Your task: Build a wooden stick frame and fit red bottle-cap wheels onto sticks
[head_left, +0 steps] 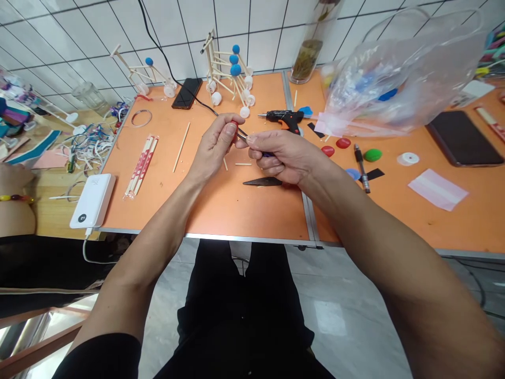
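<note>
My left hand (215,147) pinches a small red object (235,126) between thumb and fingers, over the orange tabletop (197,210). My right hand (282,158) is shut on a small tool with metal tips (241,135) and a dark blue handle (267,154), partly hidden by the fingers. The tips reach toward the red object. Below my right hand lies a dark pointed blade (260,181). Loose wooden sticks (240,164) lie under my hands. A black hot glue gun (282,119) rests just beyond them.
Stick models with blue balls (229,73) stand at the back. A plastic bag (394,79) hangs at upper right. A bundle of wrapped sticks (141,172), power bank (92,201), and phones (465,138) lie around. Another person's forearm (16,199) shows at left.
</note>
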A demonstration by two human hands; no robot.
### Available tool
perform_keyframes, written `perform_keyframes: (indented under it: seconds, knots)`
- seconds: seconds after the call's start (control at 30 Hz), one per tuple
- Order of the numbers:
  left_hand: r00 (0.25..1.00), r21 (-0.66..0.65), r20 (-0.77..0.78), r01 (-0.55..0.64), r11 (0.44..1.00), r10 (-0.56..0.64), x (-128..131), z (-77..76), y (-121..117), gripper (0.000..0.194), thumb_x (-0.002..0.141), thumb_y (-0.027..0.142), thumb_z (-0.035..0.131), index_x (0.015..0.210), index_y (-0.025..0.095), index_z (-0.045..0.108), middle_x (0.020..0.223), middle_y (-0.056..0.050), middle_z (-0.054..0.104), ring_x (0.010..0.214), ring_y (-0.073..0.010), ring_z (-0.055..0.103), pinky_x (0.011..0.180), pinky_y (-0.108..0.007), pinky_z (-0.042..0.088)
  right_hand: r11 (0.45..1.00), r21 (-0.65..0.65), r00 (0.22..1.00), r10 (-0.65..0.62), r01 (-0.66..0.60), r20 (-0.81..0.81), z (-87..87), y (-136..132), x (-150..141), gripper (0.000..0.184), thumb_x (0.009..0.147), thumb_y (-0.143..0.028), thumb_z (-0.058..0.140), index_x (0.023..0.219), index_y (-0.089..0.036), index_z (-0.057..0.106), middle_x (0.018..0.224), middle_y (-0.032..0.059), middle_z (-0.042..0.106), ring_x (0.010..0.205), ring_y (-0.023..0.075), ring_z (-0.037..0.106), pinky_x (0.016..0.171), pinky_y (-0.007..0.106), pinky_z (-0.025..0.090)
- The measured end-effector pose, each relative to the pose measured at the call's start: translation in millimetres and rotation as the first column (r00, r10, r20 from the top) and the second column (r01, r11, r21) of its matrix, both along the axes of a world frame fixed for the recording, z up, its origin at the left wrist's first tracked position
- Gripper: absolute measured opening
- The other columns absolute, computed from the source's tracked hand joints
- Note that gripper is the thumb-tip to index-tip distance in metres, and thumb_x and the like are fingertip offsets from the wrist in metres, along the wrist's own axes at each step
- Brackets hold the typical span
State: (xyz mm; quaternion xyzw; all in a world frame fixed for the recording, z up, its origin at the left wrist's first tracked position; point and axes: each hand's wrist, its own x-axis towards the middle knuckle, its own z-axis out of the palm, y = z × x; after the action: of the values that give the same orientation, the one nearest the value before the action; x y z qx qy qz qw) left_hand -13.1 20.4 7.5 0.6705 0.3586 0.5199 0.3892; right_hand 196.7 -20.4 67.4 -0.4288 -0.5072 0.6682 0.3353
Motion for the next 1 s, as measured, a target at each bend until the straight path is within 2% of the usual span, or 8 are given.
perform_keyframes:
  seconds: [0.13, 0.23, 0.33, 0.5, 0.67, 0.77, 0.9, 1.0]
  knots:
    - [0.999, 0.029, -0.042, -0.012, 0.999, 0.013, -1.3, -2.8, 1.8, 0.061, 0.110, 0.087, 0.066, 0.122, 0.029, 0.081, 0.092, -0.004, 0.073, 0.084, -0.0204, 0.069, 0.075, -0.034, 0.055, 0.951, 0.300, 0.964, -0.144, 0.074, 0.221, -7.2, -5.4, -5.2, 0.020, 0.111, -0.035, 0.075, 0.096, -0.021, 0.074, 0.080, 0.0001, 0.058, 0.060, 0.0117, 0.039, 0.054, 0.028, 0.027]
    - [0.999, 0.018, -0.032, -0.010, 1.000, 0.010, 0.9, -6.0, 3.0, 0.061, 0.109, 0.087, 0.066, 0.117, 0.029, 0.081, 0.097, -0.005, 0.073, 0.090, -0.0216, 0.070, 0.083, -0.036, 0.058, 0.714, 0.699, 0.743, -0.445, -0.043, 0.500, -19.0, -15.0, -12.9, 0.021, 0.116, -0.032, 0.064, 0.115, -0.022, 0.082, 0.104, 0.0097, 0.077, 0.087, 0.0233, 0.067, 0.072, 0.034, 0.044]
    - [0.999, 0.004, -0.033, -0.014, 1.000, 0.014, 2.8, -7.2, 3.3, 0.064, 0.108, 0.090, 0.064, 0.111, 0.029, 0.080, 0.097, -0.006, 0.072, 0.089, -0.0222, 0.067, 0.084, -0.037, 0.058, 0.609, 0.747, 0.525, -0.559, -0.266, 0.642, -25.7, -21.5, -17.0, 0.035, 0.119, -0.025, 0.051, 0.136, -0.020, 0.082, 0.128, 0.0180, 0.082, 0.101, 0.0315, 0.075, 0.081, 0.040, 0.047]
    - [0.999, 0.011, -0.043, 0.020, 1.000, -0.019, -0.1, -3.9, 1.9, 0.058, 0.110, 0.086, 0.066, 0.117, 0.030, 0.081, 0.101, -0.007, 0.071, 0.087, -0.0217, 0.065, 0.080, -0.037, 0.055, 0.734, 0.678, 0.781, -0.393, -0.052, 0.486, -16.1, -10.4, -7.6, 0.021, 0.116, -0.034, 0.063, 0.114, -0.023, 0.080, 0.103, 0.0101, 0.078, 0.084, 0.0228, 0.064, 0.067, 0.032, 0.042]
    - [0.997, 0.063, -0.082, 0.009, 0.998, -0.004, -2.2, 0.1, 0.6, 0.060, 0.112, 0.086, 0.062, 0.124, 0.030, 0.079, 0.099, -0.006, 0.074, 0.090, -0.0223, 0.069, 0.082, -0.038, 0.057, 0.991, 0.113, 0.994, 0.055, -0.065, 0.097, -5.2, 5.1, 4.0, 0.021, 0.106, -0.042, 0.078, 0.102, -0.022, 0.075, 0.077, -0.0029, 0.053, 0.057, 0.0110, 0.023, 0.050, 0.029, 0.020]
    - [0.997, 0.088, -0.078, -0.013, 0.996, 0.020, -0.5, -2.3, 2.9, 0.061, 0.111, 0.087, 0.063, 0.118, 0.029, 0.079, 0.102, -0.006, 0.074, 0.093, -0.0223, 0.071, 0.087, -0.039, 0.059, 0.925, 0.378, 0.950, -0.149, 0.036, 0.275, -10.1, -3.6, -3.9, 0.019, 0.111, -0.040, 0.073, 0.105, -0.022, 0.077, 0.087, 0.0032, 0.066, 0.063, 0.0145, 0.043, 0.057, 0.029, 0.032]
    - [0.998, 0.020, -0.068, -0.016, 1.000, 0.018, 1.5, -7.2, 5.5, 0.061, 0.112, 0.087, 0.060, 0.110, 0.029, 0.078, 0.095, -0.006, 0.069, 0.090, -0.0227, 0.069, 0.082, -0.039, 0.058, 0.654, 0.737, 0.620, -0.509, -0.173, 0.597, -19.0, -19.3, -16.9, 0.032, 0.119, -0.029, 0.054, 0.130, -0.022, 0.082, 0.122, 0.0161, 0.082, 0.095, 0.0291, 0.071, 0.079, 0.040, 0.047]
    - [0.998, 0.007, -0.066, -0.016, 1.000, 0.016, 1.0, -5.8, 3.5, 0.059, 0.111, 0.087, 0.062, 0.111, 0.031, 0.078, 0.092, -0.005, 0.069, 0.091, -0.0232, 0.070, 0.081, -0.039, 0.058, 0.641, 0.748, 0.631, -0.510, -0.173, 0.584, -19.7, -16.9, -14.3, 0.031, 0.120, -0.033, 0.054, 0.127, -0.022, 0.083, 0.117, 0.0144, 0.082, 0.095, 0.0288, 0.070, 0.079, 0.039, 0.047]
